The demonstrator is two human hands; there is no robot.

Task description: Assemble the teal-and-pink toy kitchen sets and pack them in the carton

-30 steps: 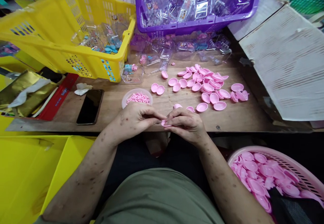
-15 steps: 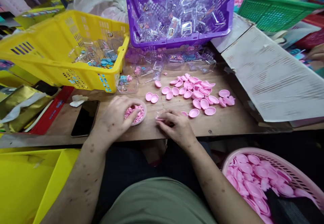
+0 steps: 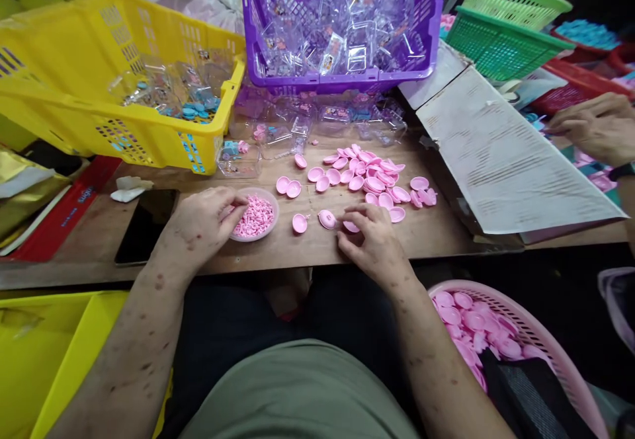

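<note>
My left hand [image 3: 201,224] rests at the left rim of a small round tub [image 3: 276,222] filled with tiny pink pieces [image 3: 254,217]. Thumb and fingertips are pinched together over it; whatever they hold is hidden. My right hand [image 3: 373,240] has its fingers bent and apart, around a pink oval cup [image 3: 351,226] lying on the wood; I cannot tell whether it touches the cup. Just left of those fingers lies a pink oval piece with a raised centre [image 3: 327,219]. Another pink cup [image 3: 299,223] lies between it and the tub. Behind is a pile of pink cups [image 3: 380,178].
Clear plastic packs fill a purple crate [image 3: 342,82] and a yellow crate [image 3: 163,131]. A phone [image 3: 146,227] lies left; a white cardboard flap [image 3: 510,155] slants at right. Below stands a pink basket [image 3: 520,313] of pink parts. Another person's hand [image 3: 598,128] shows far right.
My right hand has drawn back to the right from the pink piece, now exposed on the table. My left fingers have pulled left over the tub, showing more of its contents. The view has shifted.
</note>
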